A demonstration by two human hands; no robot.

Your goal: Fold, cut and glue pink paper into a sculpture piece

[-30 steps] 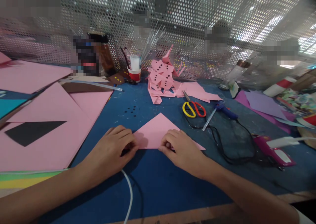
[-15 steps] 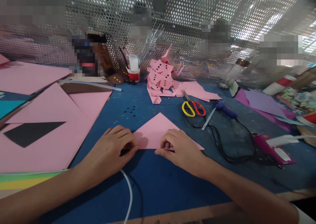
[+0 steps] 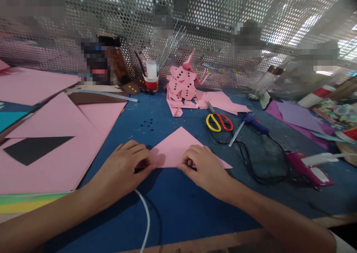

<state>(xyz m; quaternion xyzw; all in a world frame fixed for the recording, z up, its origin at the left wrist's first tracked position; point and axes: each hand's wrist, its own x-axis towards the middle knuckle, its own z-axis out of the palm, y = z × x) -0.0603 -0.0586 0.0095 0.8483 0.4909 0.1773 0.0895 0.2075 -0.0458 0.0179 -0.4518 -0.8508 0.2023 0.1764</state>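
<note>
My 2 hands touch a pink paper triangle [image 3: 174,149], flat on the blue tabletop [image 3: 184,212], its long edge toward me and its peak pointing away between them. My left hand [image 3: 131,164] curls over the left end; my right hand [image 3: 202,169] bends fingers and thumb at the near edge. I cannot tell whether either pinches the paper or only presses it. Beyond my right hand lie scissors [image 3: 214,122] with 1 yellow and 1 red handle, and right of those, a blue glue gun [image 3: 256,125].
</note>
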